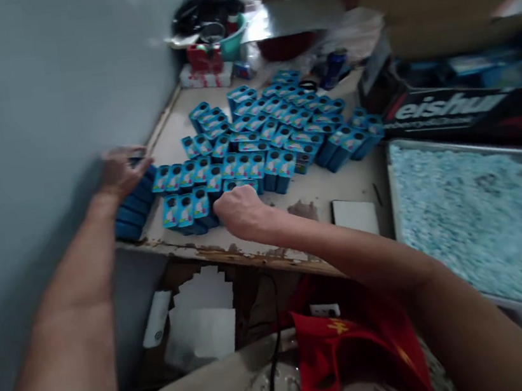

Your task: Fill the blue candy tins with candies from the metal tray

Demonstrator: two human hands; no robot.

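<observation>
Small blue cardboard boxes [242, 166], each with a dark round hole in its printed top, stand in uneven rows on the white tabletop. Against the wall at the left, several more blue boxes [132, 209] lie stacked on their sides. My left hand [118, 169] is at the top of this stack, thumb and fingers curved round a blue box. At the front of the rows, my right hand [244, 210] is closed with the knuckles up, right beside the standing boxes. Its fingertips are hidden, so I cannot make out what it holds.
At the right, a metal tray [481, 224] holds pale blue bits, with a dark printed carton [452, 109] behind it. A white pad [355, 216] lies near the worn table edge. Bags and a teal basin [233, 40] crowd the back. A red bag [357, 343] is below.
</observation>
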